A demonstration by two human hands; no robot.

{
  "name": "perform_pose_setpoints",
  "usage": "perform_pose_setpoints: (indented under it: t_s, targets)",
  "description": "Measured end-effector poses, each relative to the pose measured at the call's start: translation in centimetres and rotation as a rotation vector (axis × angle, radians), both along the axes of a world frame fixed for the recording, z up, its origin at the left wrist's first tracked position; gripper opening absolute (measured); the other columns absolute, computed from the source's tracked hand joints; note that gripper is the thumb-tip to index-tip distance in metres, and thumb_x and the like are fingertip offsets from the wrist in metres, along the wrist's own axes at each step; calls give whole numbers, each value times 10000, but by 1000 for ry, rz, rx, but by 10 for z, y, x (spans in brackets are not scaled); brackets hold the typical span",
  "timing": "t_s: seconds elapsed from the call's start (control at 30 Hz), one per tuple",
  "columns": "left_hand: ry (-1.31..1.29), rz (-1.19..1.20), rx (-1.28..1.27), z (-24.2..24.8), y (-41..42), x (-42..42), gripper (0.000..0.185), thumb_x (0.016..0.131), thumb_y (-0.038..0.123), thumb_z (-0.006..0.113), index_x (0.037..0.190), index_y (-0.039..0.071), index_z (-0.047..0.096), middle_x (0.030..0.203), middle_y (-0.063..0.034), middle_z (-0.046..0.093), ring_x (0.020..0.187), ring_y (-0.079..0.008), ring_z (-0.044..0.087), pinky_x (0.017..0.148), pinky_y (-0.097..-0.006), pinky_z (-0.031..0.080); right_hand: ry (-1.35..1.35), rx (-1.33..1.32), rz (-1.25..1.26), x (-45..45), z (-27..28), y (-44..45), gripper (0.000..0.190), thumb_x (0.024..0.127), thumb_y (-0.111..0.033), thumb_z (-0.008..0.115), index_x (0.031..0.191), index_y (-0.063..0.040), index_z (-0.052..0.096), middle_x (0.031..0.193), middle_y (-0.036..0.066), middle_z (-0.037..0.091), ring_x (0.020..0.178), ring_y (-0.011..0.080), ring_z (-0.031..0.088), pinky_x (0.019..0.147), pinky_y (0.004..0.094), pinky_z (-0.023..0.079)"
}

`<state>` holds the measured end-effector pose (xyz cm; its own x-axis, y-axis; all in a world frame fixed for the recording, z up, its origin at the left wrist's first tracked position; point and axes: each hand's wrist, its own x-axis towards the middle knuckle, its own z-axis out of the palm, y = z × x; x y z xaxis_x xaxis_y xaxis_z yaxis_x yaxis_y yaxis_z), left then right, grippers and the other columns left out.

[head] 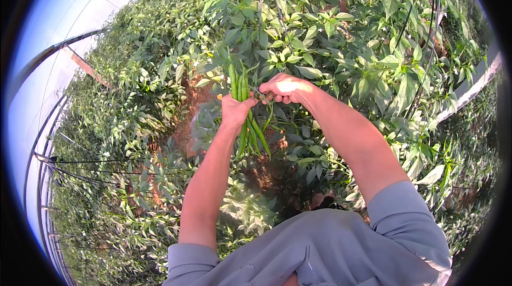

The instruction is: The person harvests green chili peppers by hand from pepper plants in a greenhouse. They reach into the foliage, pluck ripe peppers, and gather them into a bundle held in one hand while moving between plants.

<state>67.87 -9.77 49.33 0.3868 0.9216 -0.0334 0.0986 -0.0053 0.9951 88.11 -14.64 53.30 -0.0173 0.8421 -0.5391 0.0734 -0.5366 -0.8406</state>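
Several long green chili peppers (pixel 255 133) form a bunch in my left hand (pixel 235 111), which is closed around their middles. Their stem ends rise above the fist and their tips hang below it. Just to the right, my right hand (pixel 286 88) has its fingertips pinched at a thin green stem, close to the left thumb. A smaller curved green pepper (pixel 269 119) hangs under these fingertips. Whether it is still joined to the plant is hidden among the leaves.
Dense pepper plants (pixel 320 42) with small white flowers surround both arms. Thin dark strings (pixel 431 18) run up through the foliage at right. A pale slanted pole (pixel 468 94) stands farther right. Reddish soil (pixel 196 102) shows between rows. Plastic sheeting (pixel 56 10) and curved frame bars (pixel 52 52) are at left.
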Motion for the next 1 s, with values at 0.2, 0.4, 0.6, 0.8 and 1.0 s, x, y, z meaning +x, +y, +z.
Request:
perform_pose_setpoints:
  t_s: [0.2,0.4,0.6,0.8,1.0]
  targets:
    - [28,-19,53,2,-3,4,200,775,-38,797,953,-8,711,884,-39,725,778,-130,660,735,-285,526,105,-47,94,13,-4,7,222,949,-303,701,975,-90,756,921,24,750,474,20,402,402,198,266]
    - [190,49,105,-2,6,10,210,749,53,844,918,7,728,857,-56,745,762,-143,678,736,-325,545,171,-93,175,25,-4,16,273,1020,-286,654,1093,-34,729,1079,86,732,516,9,367,446,195,298]
    - [321,111,212,0,7,25,214,752,135,844,900,22,738,817,-70,753,743,-158,691,743,-348,558,234,-99,144,35,-7,19,281,1033,-292,648,1124,-31,702,1078,98,715,515,-1,408,457,183,329]
    - [341,127,219,22,-14,35,202,769,136,833,907,15,749,811,-83,756,724,-143,681,722,-343,554,236,-100,95,38,-5,14,216,1011,-279,672,1061,-71,699,1022,83,723,501,0,411,457,177,336]
    - [82,117,218,24,-13,26,180,800,96,833,934,-2,765,819,-55,758,733,-124,670,711,-320,544,315,6,54,42,-7,10,194,935,-296,752,904,-122,672,938,60,738,501,2,425,452,182,354]
